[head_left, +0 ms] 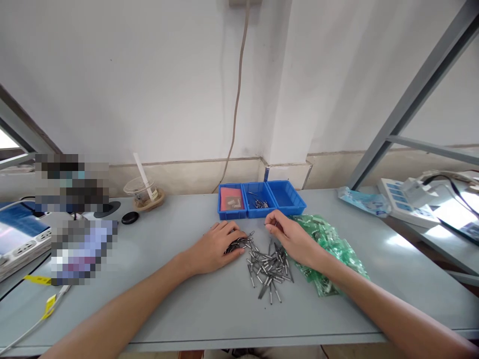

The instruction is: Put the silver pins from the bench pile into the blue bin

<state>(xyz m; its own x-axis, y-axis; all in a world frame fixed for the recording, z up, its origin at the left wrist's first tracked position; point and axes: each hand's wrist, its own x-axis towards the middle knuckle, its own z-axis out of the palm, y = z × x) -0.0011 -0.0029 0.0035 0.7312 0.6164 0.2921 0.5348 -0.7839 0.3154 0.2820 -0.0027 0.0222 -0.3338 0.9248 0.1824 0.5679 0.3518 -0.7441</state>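
A loose pile of several small metal pins [268, 267] lies on the grey table [187, 309] in front of me. My left hand [217, 247] rests on the table at the pile's left edge, its fingers curled round a bundle of pins. My right hand [294, 239] hovers over the pile's right side, thumb and fingers pinched together; what they hold is too small to make out. Behind the hands stands a blue tray with three compartments [261, 199]: the left holds a red bag, the middle a few pins.
A heap of green plastic bags [329, 249] lies under and beside my right forearm. A clear cup with a stick [144, 192] and a black oval object [129, 217] sit at the back left. A power strip [22, 244] lies far left; devices and cables sit at the right.
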